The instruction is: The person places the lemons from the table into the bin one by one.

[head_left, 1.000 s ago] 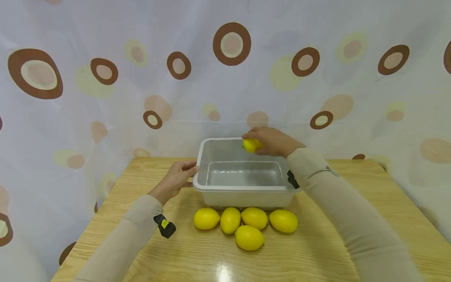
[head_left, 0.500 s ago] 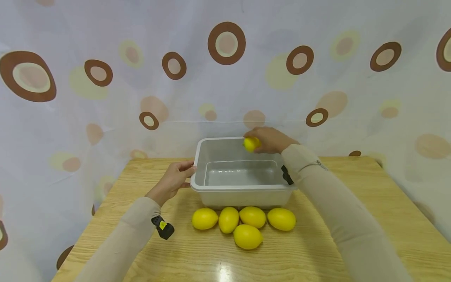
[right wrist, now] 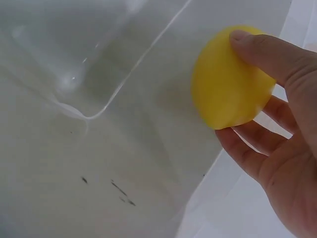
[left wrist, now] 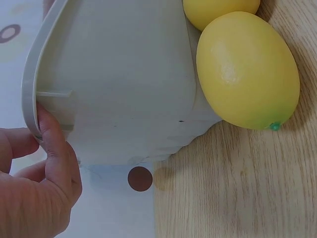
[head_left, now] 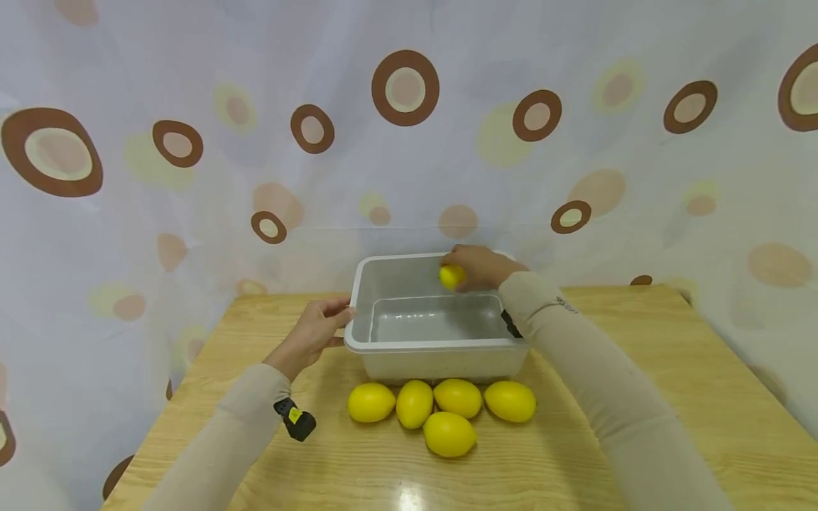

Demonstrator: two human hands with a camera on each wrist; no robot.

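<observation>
A grey-white plastic bin (head_left: 434, 346) stands on the wooden table, with nothing lying on the part of its floor that shows. My left hand (head_left: 314, 330) pinches the bin's left rim, thumb on top and fingers under the lip, as the left wrist view shows (left wrist: 42, 168). Over the back right of the bin, my right hand (head_left: 483, 268) grips a yellow lemon (head_left: 451, 277) between thumb and fingers. In the right wrist view that lemon (right wrist: 230, 82) is close to the bin's inner wall. Several more lemons (head_left: 450, 434) lie on the table along the bin's front.
The wooden table (head_left: 358, 468) reaches back to a white curtain (head_left: 409, 177) with brown and beige circles. Close behind the bin hangs this curtain. One lemon (left wrist: 247, 69) sits right against the bin's outer wall in the left wrist view.
My right hand with the lemon has moved slightly left and down relative to the bin. The left hand keeps its hold on the rim. The head view has shifted a little.
</observation>
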